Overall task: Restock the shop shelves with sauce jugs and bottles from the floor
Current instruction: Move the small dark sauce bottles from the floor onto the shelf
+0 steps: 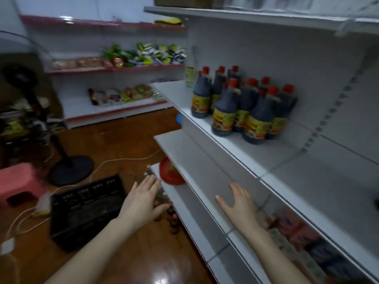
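Your left hand (143, 199) sits in the lower middle of the frame, fingers straight and spread, holding nothing. It hangs over the wooden floor (123, 140) just right of the black crate (86, 210). Its fingertips lie above a blurred row of small red-capped bottles (171, 217) standing on the floor along the foot of the shelving.

Your right hand (238, 203) is to the right of it, also flat and spread with nothing in it, in front of the grey lower shelf (194, 167). You cannot tell whether it touches the shelf.

The sauce jugs (246, 103), dark with red caps and yellow labels, stand upright in a tight cluster on the shelf above (235, 148), in the upper right of the frame and well apart from both hands. A clear bottle (190, 74) stands just left of them. A red round lid (170, 173) shows on the bottom shelf, just beyond your left hand.
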{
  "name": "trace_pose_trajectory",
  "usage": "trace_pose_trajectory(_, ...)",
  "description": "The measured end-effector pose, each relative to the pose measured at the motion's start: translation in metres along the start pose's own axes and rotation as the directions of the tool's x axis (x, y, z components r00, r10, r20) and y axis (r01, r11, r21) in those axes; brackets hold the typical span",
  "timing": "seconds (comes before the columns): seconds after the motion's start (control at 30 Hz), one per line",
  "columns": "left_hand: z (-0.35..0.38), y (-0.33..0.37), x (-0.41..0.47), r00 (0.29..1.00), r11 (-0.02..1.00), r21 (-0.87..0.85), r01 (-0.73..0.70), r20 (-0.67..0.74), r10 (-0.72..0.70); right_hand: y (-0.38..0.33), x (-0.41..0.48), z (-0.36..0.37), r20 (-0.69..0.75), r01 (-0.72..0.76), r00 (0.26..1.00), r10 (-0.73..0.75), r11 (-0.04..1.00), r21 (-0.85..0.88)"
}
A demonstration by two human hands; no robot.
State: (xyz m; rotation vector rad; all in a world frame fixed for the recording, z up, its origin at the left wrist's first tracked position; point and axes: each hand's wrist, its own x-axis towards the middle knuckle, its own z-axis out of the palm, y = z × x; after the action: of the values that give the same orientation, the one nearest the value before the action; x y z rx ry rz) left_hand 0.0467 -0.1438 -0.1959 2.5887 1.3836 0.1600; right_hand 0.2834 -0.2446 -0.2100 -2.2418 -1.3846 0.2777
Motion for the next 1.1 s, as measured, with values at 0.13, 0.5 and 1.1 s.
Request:
trace_pose_trajectory(0.13,0.002,-0.044,0.028,0.993,0.994,0.008,0.111,0.027,-0.111,-0.025,0.058,0.041,0.11,0.049,0.992,-0.053,0.998,0.043)
trace_pose_trajectory(0.5,0.014,-0.11,0.166,0.973,0.975,-0.035,0.219,0.086,-0.216,-0.066,0.226,0.112,0.232,0.086,0.968,-0.096,0.995,0.056)
trace_pose_trajectory(1.1,0.066,-0.24,0.297,0.921,0.979,-0.111,-0.173,0.335,0.201,-0.116,0.246,0.22,0.124,-0.38,0.918,0.377,0.925,0.002)
